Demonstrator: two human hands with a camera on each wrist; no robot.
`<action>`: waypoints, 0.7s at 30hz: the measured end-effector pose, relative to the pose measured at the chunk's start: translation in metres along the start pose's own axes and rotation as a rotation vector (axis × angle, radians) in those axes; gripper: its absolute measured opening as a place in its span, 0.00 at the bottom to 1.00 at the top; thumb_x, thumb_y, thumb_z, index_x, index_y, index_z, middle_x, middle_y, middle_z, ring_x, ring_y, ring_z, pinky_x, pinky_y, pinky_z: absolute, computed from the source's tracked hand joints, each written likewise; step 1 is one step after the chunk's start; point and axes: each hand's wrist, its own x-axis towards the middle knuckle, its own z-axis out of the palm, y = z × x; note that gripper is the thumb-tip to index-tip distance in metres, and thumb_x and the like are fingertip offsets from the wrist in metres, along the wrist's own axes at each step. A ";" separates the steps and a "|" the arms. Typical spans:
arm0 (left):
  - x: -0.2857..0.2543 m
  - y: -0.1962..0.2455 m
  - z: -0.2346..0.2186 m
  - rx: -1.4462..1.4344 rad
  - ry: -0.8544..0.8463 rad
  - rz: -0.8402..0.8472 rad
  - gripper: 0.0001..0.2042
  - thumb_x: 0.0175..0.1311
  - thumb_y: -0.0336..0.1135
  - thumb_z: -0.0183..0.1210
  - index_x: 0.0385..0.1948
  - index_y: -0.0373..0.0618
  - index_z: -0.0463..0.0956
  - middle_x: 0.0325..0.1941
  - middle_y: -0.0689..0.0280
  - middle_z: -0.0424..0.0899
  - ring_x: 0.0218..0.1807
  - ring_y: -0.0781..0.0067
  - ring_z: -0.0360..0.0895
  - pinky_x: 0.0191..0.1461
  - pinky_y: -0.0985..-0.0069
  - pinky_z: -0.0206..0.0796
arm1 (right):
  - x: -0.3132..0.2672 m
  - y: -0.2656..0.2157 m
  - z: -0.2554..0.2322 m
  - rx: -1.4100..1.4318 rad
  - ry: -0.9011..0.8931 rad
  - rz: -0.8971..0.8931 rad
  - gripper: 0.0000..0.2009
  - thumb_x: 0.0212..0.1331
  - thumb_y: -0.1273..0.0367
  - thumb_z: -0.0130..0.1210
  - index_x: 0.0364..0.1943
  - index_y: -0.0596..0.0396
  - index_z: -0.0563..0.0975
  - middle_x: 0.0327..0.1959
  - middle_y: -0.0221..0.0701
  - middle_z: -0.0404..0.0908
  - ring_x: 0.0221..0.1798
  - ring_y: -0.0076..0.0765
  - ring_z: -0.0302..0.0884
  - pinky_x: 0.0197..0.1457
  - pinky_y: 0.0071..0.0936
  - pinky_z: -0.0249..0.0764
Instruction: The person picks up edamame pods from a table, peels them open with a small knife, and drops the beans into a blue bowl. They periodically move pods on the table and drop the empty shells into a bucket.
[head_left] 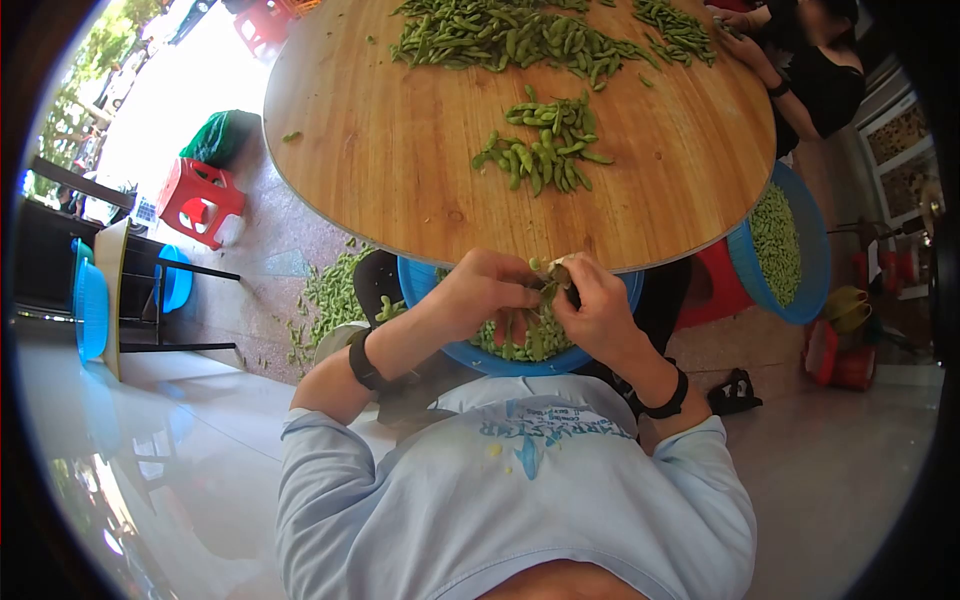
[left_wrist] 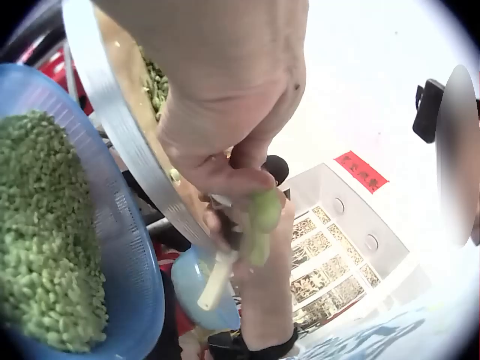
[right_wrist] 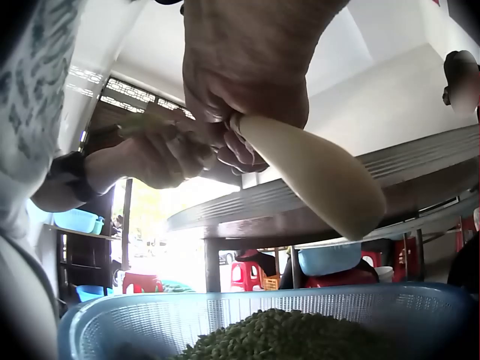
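Observation:
Above the blue basket [head_left: 630,290] at the table's edge, my two hands meet. My left hand [head_left: 485,292] pinches a green soybean pod [left_wrist: 262,217] between thumb and fingers. Close against it, my right hand [head_left: 597,305] grips a tool by its smooth cream handle [right_wrist: 315,176]; the working end is hidden among the fingers. Shelled green beans [head_left: 540,338] fill the basket below. A small heap of soybean pods [head_left: 545,150] lies on the round wooden table [head_left: 380,150] just ahead.
A larger pile of pods [head_left: 510,40] spreads across the table's far side, where another person [head_left: 815,75] sits. To the right stands a second blue basket [head_left: 815,265] of beans. Loose pods [head_left: 335,295] litter the floor at left, near a red stool [head_left: 200,195].

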 end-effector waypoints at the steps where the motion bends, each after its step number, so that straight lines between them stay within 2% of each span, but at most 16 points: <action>1: -0.003 -0.001 -0.004 -0.072 -0.029 -0.037 0.08 0.57 0.24 0.56 0.37 0.31 0.75 0.23 0.62 0.80 0.19 0.73 0.79 0.16 0.85 0.62 | -0.002 0.004 0.001 -0.016 -0.003 0.035 0.14 0.45 0.78 0.56 0.39 0.62 0.72 0.33 0.42 0.74 0.33 0.48 0.76 0.34 0.35 0.73; 4: -0.025 0.002 -0.004 0.077 0.074 0.008 0.09 0.57 0.24 0.56 0.38 0.31 0.75 0.24 0.61 0.80 0.17 0.75 0.77 0.15 0.86 0.59 | -0.004 -0.008 -0.009 0.026 -0.040 0.044 0.13 0.44 0.79 0.55 0.37 0.62 0.72 0.31 0.41 0.74 0.31 0.47 0.75 0.32 0.34 0.72; 5: -0.034 0.000 -0.008 0.074 0.078 0.005 0.09 0.57 0.24 0.56 0.38 0.31 0.75 0.24 0.61 0.80 0.17 0.75 0.77 0.15 0.86 0.59 | -0.007 -0.014 -0.011 0.096 -0.085 0.038 0.12 0.44 0.79 0.54 0.36 0.62 0.72 0.30 0.41 0.74 0.30 0.46 0.74 0.31 0.33 0.72; 7: -0.051 0.002 -0.020 0.065 0.214 0.085 0.08 0.57 0.24 0.56 0.38 0.31 0.75 0.24 0.62 0.80 0.15 0.78 0.73 0.15 0.87 0.56 | -0.012 -0.005 -0.008 0.122 -0.076 0.057 0.12 0.44 0.79 0.54 0.36 0.62 0.72 0.29 0.40 0.74 0.29 0.45 0.74 0.31 0.32 0.71; 9: -0.057 0.008 -0.023 -0.003 0.266 0.074 0.07 0.58 0.25 0.55 0.37 0.32 0.75 0.24 0.63 0.80 0.14 0.82 0.70 0.16 0.87 0.56 | -0.011 -0.001 -0.009 0.140 -0.070 0.065 0.11 0.44 0.79 0.54 0.36 0.61 0.73 0.28 0.39 0.74 0.28 0.44 0.73 0.30 0.31 0.71; 11: -0.060 0.010 -0.026 0.085 0.332 0.089 0.07 0.59 0.26 0.56 0.37 0.34 0.77 0.24 0.67 0.79 0.19 0.83 0.71 0.21 0.87 0.60 | -0.009 -0.003 -0.007 0.063 -0.059 -0.085 0.11 0.44 0.78 0.56 0.36 0.62 0.74 0.26 0.38 0.74 0.28 0.43 0.74 0.31 0.31 0.72; 12: -0.059 0.011 -0.026 0.088 0.306 0.124 0.07 0.60 0.28 0.55 0.36 0.34 0.77 0.24 0.68 0.78 0.21 0.84 0.72 0.24 0.87 0.62 | -0.007 -0.006 -0.005 0.071 -0.063 -0.089 0.11 0.44 0.78 0.56 0.36 0.62 0.74 0.26 0.38 0.74 0.28 0.43 0.74 0.31 0.31 0.72; 14: -0.056 0.009 -0.024 0.152 0.335 0.181 0.07 0.60 0.28 0.56 0.36 0.35 0.77 0.24 0.67 0.79 0.22 0.83 0.72 0.25 0.85 0.63 | -0.001 -0.011 -0.005 0.023 -0.007 0.054 0.13 0.45 0.76 0.59 0.39 0.61 0.75 0.30 0.38 0.75 0.31 0.42 0.74 0.33 0.33 0.72; 15: -0.054 0.006 -0.024 0.211 0.354 0.233 0.07 0.59 0.29 0.56 0.36 0.35 0.77 0.24 0.65 0.79 0.23 0.81 0.73 0.26 0.83 0.64 | 0.004 -0.010 -0.004 0.019 -0.006 0.052 0.13 0.45 0.76 0.59 0.39 0.61 0.75 0.30 0.38 0.75 0.31 0.42 0.74 0.33 0.33 0.72; 16: -0.052 -0.001 -0.027 0.211 0.350 0.234 0.07 0.59 0.29 0.56 0.36 0.35 0.77 0.24 0.65 0.79 0.23 0.81 0.73 0.26 0.83 0.64 | 0.010 -0.008 -0.001 -0.126 0.031 -0.004 0.14 0.45 0.74 0.60 0.39 0.60 0.75 0.32 0.38 0.75 0.33 0.42 0.74 0.34 0.33 0.73; 17: -0.052 -0.009 -0.034 0.395 0.430 0.327 0.07 0.58 0.28 0.56 0.35 0.37 0.78 0.25 0.62 0.80 0.24 0.75 0.74 0.28 0.78 0.66 | 0.014 -0.007 0.001 -0.270 0.070 -0.058 0.15 0.46 0.73 0.61 0.40 0.59 0.75 0.34 0.38 0.74 0.35 0.41 0.74 0.35 0.33 0.73; 18: -0.055 -0.011 -0.041 0.584 0.508 0.424 0.06 0.57 0.28 0.56 0.35 0.38 0.78 0.26 0.59 0.80 0.26 0.69 0.76 0.31 0.74 0.68 | 0.016 -0.006 0.004 -0.274 0.079 -0.056 0.15 0.46 0.73 0.61 0.40 0.59 0.75 0.34 0.38 0.74 0.35 0.41 0.74 0.35 0.33 0.73; 20: -0.078 0.015 -0.047 1.196 0.827 0.455 0.06 0.55 0.29 0.55 0.32 0.40 0.78 0.30 0.56 0.80 0.33 0.57 0.77 0.38 0.64 0.68 | 0.023 -0.004 0.009 -0.416 0.085 -0.167 0.14 0.45 0.72 0.61 0.38 0.58 0.75 0.36 0.37 0.73 0.38 0.42 0.74 0.35 0.32 0.74; 21: -0.087 0.017 -0.065 1.567 0.943 0.335 0.05 0.55 0.30 0.54 0.30 0.41 0.78 0.32 0.57 0.79 0.41 0.52 0.74 0.44 0.60 0.65 | 0.024 -0.003 0.013 -0.417 0.096 -0.160 0.14 0.45 0.72 0.61 0.38 0.58 0.75 0.36 0.37 0.73 0.38 0.42 0.74 0.35 0.32 0.74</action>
